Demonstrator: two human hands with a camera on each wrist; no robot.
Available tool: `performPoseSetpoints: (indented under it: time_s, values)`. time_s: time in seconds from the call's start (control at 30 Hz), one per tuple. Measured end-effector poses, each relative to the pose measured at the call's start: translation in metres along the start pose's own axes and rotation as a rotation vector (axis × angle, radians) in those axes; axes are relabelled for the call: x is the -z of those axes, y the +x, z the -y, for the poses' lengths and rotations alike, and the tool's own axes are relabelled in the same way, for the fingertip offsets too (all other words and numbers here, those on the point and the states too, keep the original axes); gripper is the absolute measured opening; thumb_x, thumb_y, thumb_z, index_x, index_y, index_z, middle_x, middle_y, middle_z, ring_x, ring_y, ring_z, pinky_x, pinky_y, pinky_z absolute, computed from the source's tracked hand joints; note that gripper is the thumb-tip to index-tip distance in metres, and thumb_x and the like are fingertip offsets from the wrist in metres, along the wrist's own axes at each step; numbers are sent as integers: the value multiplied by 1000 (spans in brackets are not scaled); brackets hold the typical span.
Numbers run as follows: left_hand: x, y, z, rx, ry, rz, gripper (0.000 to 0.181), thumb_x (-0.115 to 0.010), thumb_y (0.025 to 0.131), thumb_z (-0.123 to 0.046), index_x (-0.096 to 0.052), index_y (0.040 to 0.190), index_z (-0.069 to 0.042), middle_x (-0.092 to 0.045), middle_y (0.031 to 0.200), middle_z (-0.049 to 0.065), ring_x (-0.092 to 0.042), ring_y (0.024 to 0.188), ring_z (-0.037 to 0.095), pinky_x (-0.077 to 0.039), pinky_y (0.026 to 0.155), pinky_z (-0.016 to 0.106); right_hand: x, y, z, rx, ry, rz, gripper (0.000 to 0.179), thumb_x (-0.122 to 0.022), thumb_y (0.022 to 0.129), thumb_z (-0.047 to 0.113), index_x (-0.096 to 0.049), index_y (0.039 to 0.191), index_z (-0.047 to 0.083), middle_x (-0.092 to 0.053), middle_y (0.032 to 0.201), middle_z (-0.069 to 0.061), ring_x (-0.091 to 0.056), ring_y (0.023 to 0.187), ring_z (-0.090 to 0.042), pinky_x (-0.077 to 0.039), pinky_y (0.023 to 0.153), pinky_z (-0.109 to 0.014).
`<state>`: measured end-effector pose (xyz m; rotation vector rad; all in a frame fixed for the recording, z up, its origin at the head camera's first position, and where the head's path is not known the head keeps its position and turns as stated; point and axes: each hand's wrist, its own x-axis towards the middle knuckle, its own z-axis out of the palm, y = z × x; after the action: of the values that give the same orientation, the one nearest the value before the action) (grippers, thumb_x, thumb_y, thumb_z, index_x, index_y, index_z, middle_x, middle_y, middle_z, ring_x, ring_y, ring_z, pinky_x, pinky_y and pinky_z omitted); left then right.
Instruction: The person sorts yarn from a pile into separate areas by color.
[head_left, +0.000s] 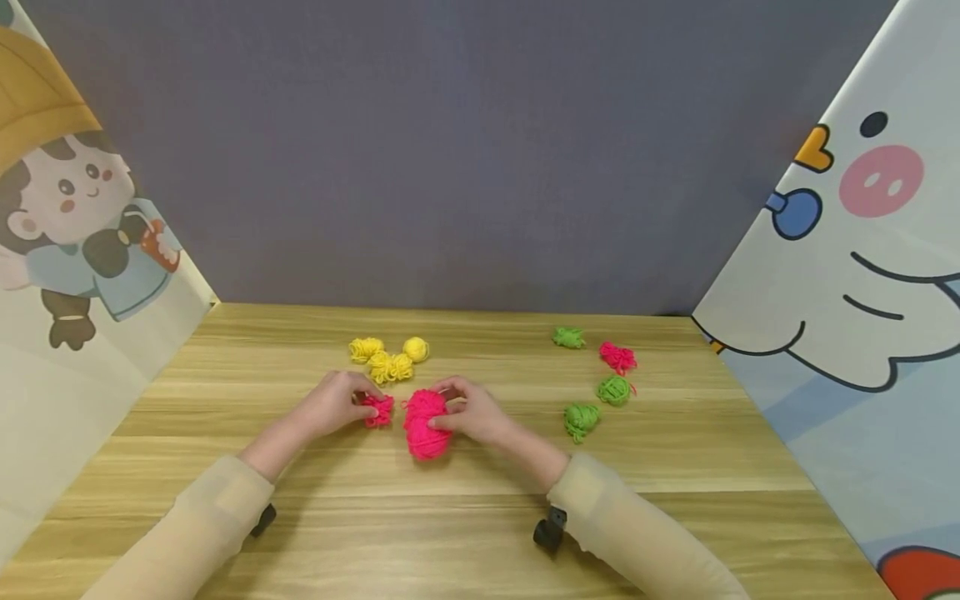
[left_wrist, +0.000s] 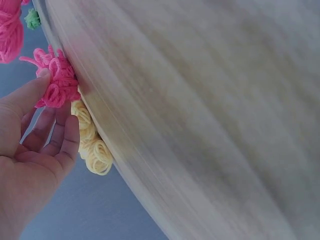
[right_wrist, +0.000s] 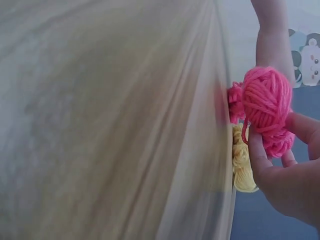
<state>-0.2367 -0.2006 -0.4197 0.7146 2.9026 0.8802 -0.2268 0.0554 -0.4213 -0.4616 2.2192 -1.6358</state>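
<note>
Right grip holds plump, rounded, strand-wound pink yarn.

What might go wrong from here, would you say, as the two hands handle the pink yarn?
The small pink bundle in the left hand has loose loops, which might snag or unravel. The larger pink yarn in the right hand shows a loose strand that could catch. Yellow yarn lies close by and might get nudged.

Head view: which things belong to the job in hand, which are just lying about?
Job, likely:
smaller pink yarn, in the left hand
larger pink yarn, in the right hand

Lying about, apparently:
yellow yarn
green yarn
pink bundle near the green
</note>
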Motion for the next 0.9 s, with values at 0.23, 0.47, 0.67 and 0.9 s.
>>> performPoseSetpoints:
  time_s: [0.23,0.47,0.67,0.9]
  values:
    - [0,0,0,-21,8,2,15,-76,77,-7,-74,92,-9,-71,88,1,-61,76,12,-50,64,23,-12,6,-3,-27,-45,30,46,-77,74,-1,-57,115,2,-59,107,-12,-62,85,-19,-54,71,-26]
    - [0,-1,0,-19,5,-2,16,-77,77,-8,-74,93,-8,-70,87,1,-61,76,11,-52,65,24,-20,9,-4,-44,-86,26,45,-79,73,1,-59,113,4,-61,104,-9,-63,87,-20,-54,72,-26]
    - [1,-1,-1,-19,6,-2,17,-77,76,-8,-74,93,-8,-69,86,0,-60,75,10,-51,65,22,-26,12,-4,-56,-67,29,45,-79,72,0,-59,112,5,-62,101,-10,-63,84,-19,-55,71,-27]
    - [0,0,0,-28,24,-5,16,-77,76,-7,-74,92,-9,-71,89,2,-63,78,14,-54,69,30,-29,14,-3,-56,-110,30,45,-79,72,0,-59,112,6,-62,99,-9,-62,83,-17,-54,68,-25]
